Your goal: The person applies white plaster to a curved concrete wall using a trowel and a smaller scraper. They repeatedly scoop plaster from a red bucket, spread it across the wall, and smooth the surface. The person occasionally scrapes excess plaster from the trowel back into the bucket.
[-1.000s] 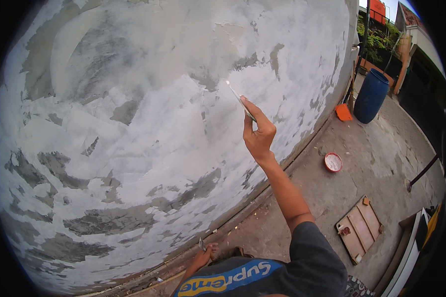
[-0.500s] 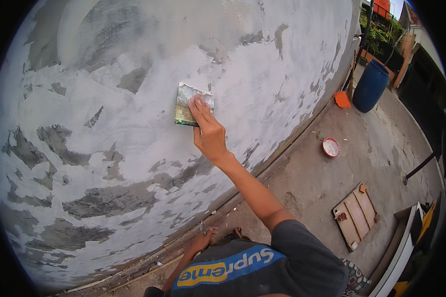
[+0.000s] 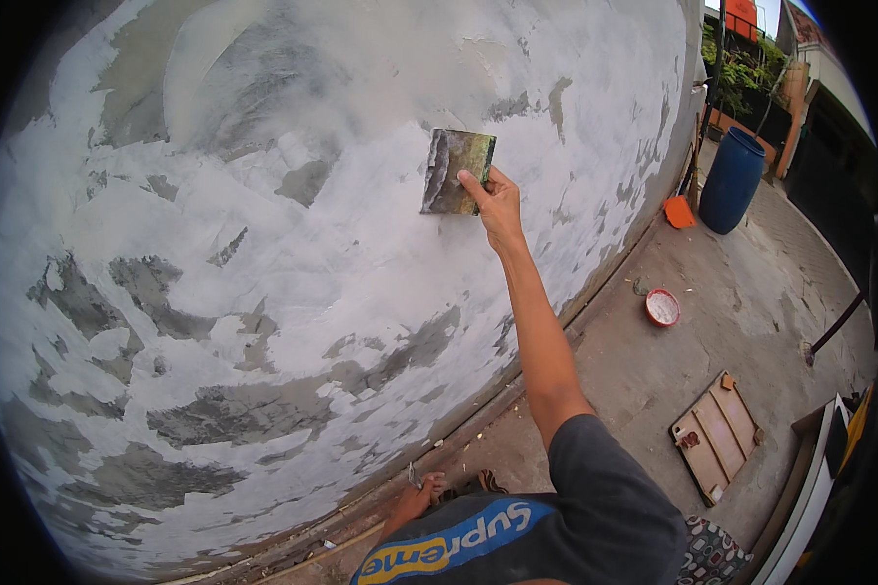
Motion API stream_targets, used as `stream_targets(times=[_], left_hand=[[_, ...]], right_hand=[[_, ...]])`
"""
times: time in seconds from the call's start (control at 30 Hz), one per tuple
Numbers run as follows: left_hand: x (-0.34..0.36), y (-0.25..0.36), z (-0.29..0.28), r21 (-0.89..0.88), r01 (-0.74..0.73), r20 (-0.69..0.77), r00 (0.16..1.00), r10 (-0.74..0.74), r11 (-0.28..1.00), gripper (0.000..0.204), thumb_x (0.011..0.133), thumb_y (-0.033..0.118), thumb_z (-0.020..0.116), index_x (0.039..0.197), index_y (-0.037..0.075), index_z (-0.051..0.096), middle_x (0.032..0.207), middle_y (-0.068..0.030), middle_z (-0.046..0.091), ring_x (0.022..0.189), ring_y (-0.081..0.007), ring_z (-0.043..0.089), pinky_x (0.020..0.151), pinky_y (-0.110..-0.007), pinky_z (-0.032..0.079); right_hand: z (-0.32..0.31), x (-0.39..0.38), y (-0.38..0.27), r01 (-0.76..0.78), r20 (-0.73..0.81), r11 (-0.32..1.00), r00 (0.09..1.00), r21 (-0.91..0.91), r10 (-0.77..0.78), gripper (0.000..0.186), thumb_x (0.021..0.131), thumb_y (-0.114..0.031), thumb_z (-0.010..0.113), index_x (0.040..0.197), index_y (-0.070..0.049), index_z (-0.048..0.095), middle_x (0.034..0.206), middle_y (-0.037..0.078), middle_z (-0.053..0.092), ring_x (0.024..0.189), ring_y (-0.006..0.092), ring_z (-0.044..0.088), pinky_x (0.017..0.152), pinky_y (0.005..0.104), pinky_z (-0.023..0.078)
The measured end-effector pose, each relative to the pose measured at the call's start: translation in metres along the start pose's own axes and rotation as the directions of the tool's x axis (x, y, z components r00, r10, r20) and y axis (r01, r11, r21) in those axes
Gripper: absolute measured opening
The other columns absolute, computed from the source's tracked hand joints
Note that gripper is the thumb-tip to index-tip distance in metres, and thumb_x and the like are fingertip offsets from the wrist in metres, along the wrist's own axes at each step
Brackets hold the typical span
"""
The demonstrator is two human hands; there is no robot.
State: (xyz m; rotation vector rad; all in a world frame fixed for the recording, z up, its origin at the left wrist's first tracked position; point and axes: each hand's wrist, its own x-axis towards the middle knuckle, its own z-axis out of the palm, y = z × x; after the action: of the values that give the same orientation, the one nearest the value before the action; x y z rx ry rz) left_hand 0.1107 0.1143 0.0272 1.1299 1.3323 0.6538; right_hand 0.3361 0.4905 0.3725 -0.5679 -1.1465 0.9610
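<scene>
1. Fingers (image 3: 471, 185) first: those of the right hand (image 3: 500, 216) are pinched on the scraper (image 3: 461, 161), thumb laid across its near face, the others round the greenish edge and behind.
2. And the scraper itself, immediately left of those fingers, shows its broad face, a ridge of grey paste running down its left side; whether it touches the wall, I can't tell.
3. Behind the fingers, here's the wall (image 3: 293, 283), smeared white, with bare grey patches above, left of and below them.
4. Way down and slightly left of them, the left hand (image 3: 421, 495) grips a small metal tool (image 3: 415, 475); too small to make out each finger.
5. Lower right of the scraper-holding fingers, there's the red bowl (image 3: 662, 307) on the ground (image 3: 615, 380), white paste inside.
6. Lower and further right, the board (image 3: 717, 439) lies flat, ribs up.
7. Out right, slightly below finger height, an orange pan (image 3: 679, 212), and just beside it the blue barrel (image 3: 734, 180), upright.
8. Farthest off, up and right of the fingers: green plants (image 3: 741, 73).
</scene>
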Motion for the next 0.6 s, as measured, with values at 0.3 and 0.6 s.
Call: stream_targets(times=[0.3, 0.6], left_hand=[[-0.031, 0.003, -0.021, -0.137, -0.027, -0.124, 0.992, 0.010, 0.990, 0.046, 0.105, 0.034, 0.031, 0.126, 0.000, 0.054, 0.114, -0.0147, 0.065, 0.105, -0.0217, 0.061, 0.091, -0.033, 0.046], [-0.043, -0.044, -0.075, -0.036, -0.036, 0.044, 0.998, 0.038, 0.999, 0.049, 0.105, 0.038, 0.031, 0.127, 0.001, 0.052, 0.115, -0.0146, 0.064, 0.101, -0.0211, 0.060, 0.090, -0.033, 0.045]], right_hand=[[-0.046, -0.019, 0.015, 0.042, -0.242, 0.991, 0.967, -0.127, -0.072, 0.022, 0.090, -0.018, 0.069, 0.101, 0.000, 0.067, 0.088, 0.003, 0.068, 0.075, 0.0074, 0.057, 0.070, 0.0254, 0.046], [0.028, -0.022, -0.020, 0.075, -0.362, 0.665, 0.791, -0.743, -0.494, 0.026, 0.091, -0.015, 0.058, 0.110, -0.001, 0.069, 0.079, 0.023, 0.067, 0.068, 0.0323, 0.065, 0.068, 0.0382, 0.048]])
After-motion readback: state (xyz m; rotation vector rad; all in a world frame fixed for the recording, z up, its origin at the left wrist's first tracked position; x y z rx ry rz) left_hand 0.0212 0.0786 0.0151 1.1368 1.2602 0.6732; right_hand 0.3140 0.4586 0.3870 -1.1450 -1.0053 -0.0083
